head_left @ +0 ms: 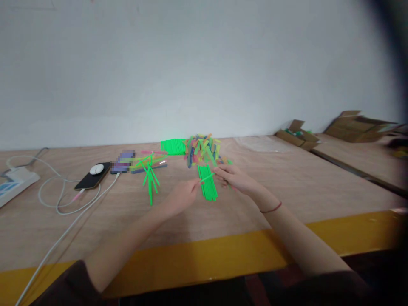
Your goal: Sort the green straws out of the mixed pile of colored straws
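A thin green stick (207, 177) spans the gap between my two hands. My left hand (186, 193) pinches its near end, and my right hand (234, 176) has closed fingers at the other end. A bit of pink and green shows under my right palm; what it is I cannot make out. Just below the held stick, a neat row of green sticks (208, 189) lies on the table. Left of my left hand, several loose green sticks (149, 176) lie crossed over each other.
Behind my hands sit a pile of multicoloured strips (204, 148) and a green bundle (173, 146). To the left are long coloured strips (149, 161), a phone (92, 176) with a white mouse (96, 169), cables and a power strip (19, 182). Cardboard boxes (298, 135) stand at right.
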`<state>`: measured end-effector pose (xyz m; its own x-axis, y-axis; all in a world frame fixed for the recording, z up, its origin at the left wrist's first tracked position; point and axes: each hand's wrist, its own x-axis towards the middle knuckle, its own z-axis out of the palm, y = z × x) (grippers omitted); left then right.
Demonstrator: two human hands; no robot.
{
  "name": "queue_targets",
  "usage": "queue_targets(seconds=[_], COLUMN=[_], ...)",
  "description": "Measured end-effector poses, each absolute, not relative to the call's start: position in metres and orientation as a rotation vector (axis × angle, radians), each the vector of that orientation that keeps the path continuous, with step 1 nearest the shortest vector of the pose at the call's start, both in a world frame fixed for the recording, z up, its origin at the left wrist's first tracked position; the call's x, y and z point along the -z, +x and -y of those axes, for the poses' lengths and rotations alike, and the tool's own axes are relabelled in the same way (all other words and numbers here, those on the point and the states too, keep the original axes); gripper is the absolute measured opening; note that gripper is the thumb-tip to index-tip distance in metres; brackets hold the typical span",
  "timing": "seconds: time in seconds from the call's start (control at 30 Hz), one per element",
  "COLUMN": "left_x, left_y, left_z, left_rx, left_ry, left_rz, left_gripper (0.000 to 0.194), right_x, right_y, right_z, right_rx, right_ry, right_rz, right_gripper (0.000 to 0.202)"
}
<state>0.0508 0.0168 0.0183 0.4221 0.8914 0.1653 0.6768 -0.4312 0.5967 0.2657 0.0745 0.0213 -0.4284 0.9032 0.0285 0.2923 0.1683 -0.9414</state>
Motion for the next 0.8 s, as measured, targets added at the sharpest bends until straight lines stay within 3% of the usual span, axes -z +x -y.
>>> queue_targets(seconds=[0.23,0.4,0.6,0.7,0.8], left_x=[-0.003,0.004,0.016,0.003,-0.039], left_y=[0.055,0.099,0.127,0.121,0.098], left_z=[-0.038,-0.069,-0.073,-0.053,-0.032], left_rx=[-0.752,-0.646,-0.361,-0.430,-0.712], left_ry=[1.865,2.145,2.337,2.430,2.545], left_rz=[-1.561,-1.720,-1.863,-1.809,-1.599], left_gripper=[0.044,0.031,0.034,0.043,0.040], right_x=[-0.012,0.014,0.034,0.036,0.034], right_y=[0.353,0.343,0.323,0.324,0.325], right_z=[-0.121,-0.135,-0.135,-0.134,-0.133], right_rx=[-0.947,-0.516,0.027,0.205,0.264], right_ry=[-1.455,-1.655,-1.736,-1.679,-1.608], right_rz=[1.336,1.636,2.019,2.113,2.041], right_gripper=[0.026,0.027,0.019,0.022,0.030])
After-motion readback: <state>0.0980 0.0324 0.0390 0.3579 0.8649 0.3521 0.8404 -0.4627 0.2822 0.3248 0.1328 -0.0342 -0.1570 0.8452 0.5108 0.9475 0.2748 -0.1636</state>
